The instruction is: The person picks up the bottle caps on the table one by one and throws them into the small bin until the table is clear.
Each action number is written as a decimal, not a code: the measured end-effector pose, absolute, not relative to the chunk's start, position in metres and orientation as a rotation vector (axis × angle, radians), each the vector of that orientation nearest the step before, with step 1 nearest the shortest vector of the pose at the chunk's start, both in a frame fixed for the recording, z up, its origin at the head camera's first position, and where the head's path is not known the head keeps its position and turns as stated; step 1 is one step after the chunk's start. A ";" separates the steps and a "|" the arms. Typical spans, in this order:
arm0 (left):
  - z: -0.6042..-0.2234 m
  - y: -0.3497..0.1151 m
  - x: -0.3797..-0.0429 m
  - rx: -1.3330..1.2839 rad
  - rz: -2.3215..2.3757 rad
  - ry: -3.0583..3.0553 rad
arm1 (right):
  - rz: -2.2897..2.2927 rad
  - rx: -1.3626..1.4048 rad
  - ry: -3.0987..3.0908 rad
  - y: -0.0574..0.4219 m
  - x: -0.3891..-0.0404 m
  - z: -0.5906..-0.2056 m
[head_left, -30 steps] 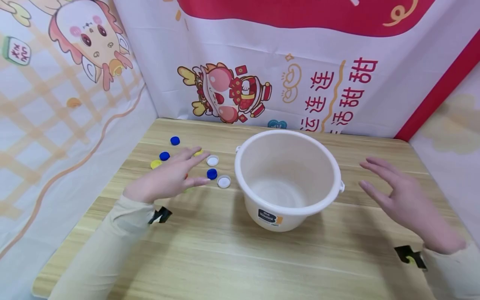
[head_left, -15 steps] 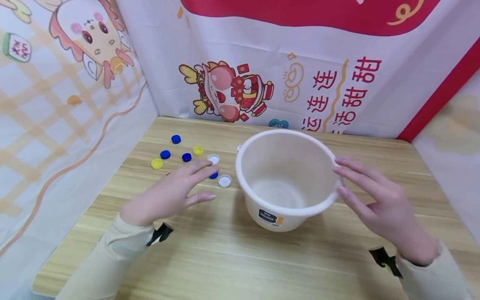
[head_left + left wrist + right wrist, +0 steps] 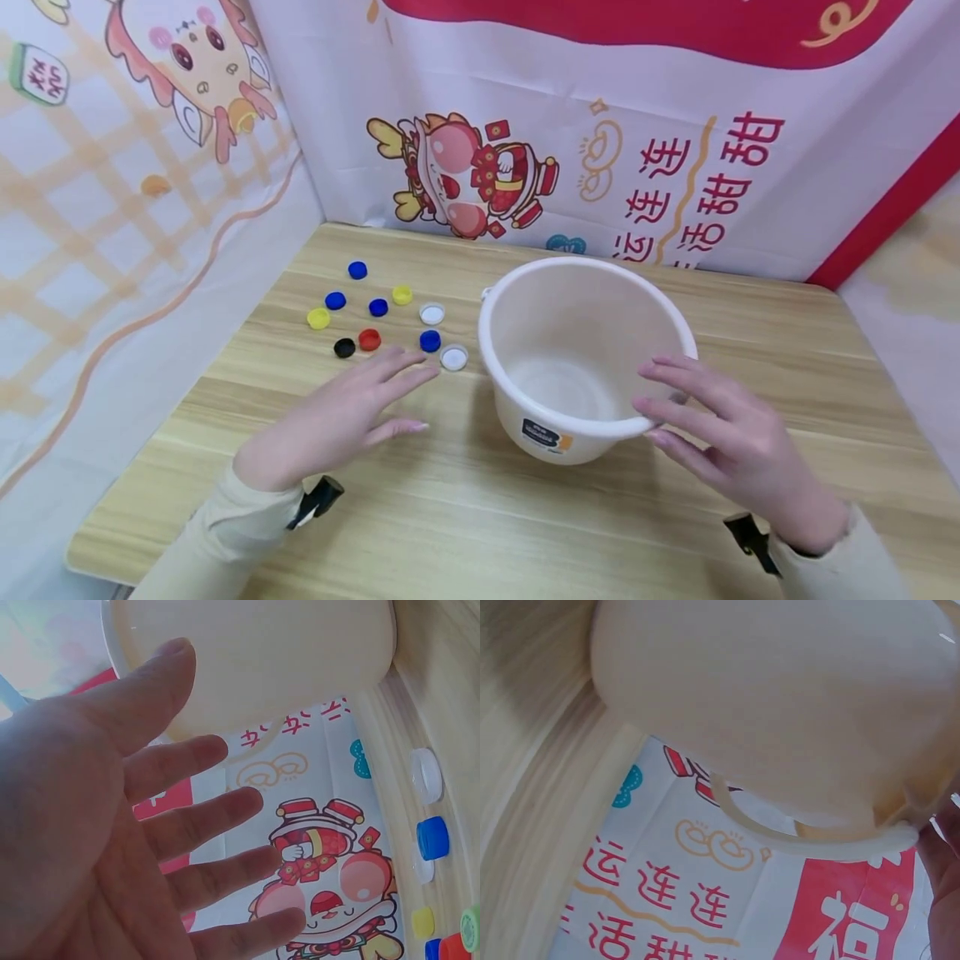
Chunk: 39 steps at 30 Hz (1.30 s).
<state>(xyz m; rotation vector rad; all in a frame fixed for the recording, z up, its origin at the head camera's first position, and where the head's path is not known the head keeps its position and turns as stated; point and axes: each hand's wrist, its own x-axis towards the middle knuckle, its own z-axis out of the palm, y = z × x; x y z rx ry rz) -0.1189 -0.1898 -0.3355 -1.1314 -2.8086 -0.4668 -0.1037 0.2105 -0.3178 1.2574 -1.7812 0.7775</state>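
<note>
A white bucket (image 3: pixel 592 333) stands upright on the table, its mouth up and a label on its front. My right hand (image 3: pixel 738 433) holds its right front rim, fingers over the inside and thumb outside. In the right wrist view the bucket's handle (image 3: pixel 817 847) hangs along its side. My left hand (image 3: pixel 337 412) hovers left of the bucket with fingers spread, holding nothing. Just beyond it lie several bottle caps, among them a red cap (image 3: pixel 369 339), a black cap (image 3: pixel 344 347) and a blue cap (image 3: pixel 430 341). A green cap (image 3: pixel 471 930) shows only in the left wrist view.
The caps lie scattered on the wooden table (image 3: pixel 450 517), left of the bucket; a white cap (image 3: pixel 453 358) is nearest to it. Printed cloth (image 3: pixel 585 125) hangs at the back, and more cloth stands along the left and right sides.
My right hand has come in from the right and taken the bucket's rim. The left hand has drawn back toward me, uncovering the red and black caps. The bucket stays in place.
</note>
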 end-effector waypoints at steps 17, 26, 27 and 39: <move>-0.347 -0.177 -0.111 -1.131 -0.513 -2.768 | 0.948 1.247 -1.694 0.211 -0.103 -0.327; -0.365 -0.172 -0.121 -0.944 -0.625 -2.845 | 0.975 1.235 -1.729 0.211 -0.104 -0.328; -0.366 -0.172 -0.123 -0.920 -0.650 -2.852 | 0.975 1.233 -1.738 0.212 -0.104 -0.328; -0.388 -0.168 -0.175 -0.783 -0.804 -2.910 | 0.965 1.224 -1.830 0.218 -0.106 -0.335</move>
